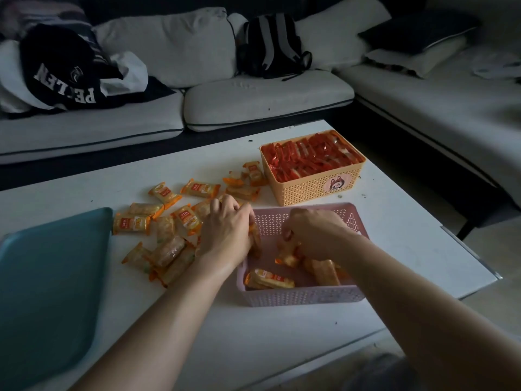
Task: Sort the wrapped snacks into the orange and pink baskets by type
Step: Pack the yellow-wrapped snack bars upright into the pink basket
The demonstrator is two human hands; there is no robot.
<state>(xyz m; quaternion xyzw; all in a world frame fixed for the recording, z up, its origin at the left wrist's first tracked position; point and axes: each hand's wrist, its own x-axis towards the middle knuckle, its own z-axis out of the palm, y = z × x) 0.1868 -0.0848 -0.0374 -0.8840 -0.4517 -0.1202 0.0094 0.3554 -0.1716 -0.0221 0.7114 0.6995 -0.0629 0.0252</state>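
As it wraps round the desk's far side, sofa (pixel 267 97): grey, with dark clothing (pixel 64 77) and a backpack (pixel 270 46) on it.
Desk (pixel 197 153): white, carries everything below.
Tray (pixel 50 277): blue, at the left edge.
Pink basket (pixel 301 296): nearest the person, a few orange packets (pixel 270 279) inside.
Orange basket (pixel 310 190): just behind the pink one, packed with red packets (pixel 310 156).
Left hand (pixel 225 230): over the pink basket's left wall, fingers curled round a packet (pixel 255 241).
Right hand (pixel 315 230): inside the pink basket, fingers bent down onto blurred packets; cannot tell whether it grips one.
Loose packets (pixel 166 249): orange-wrapped, scattered between tray and baskets, some beside the orange basket's left wall.
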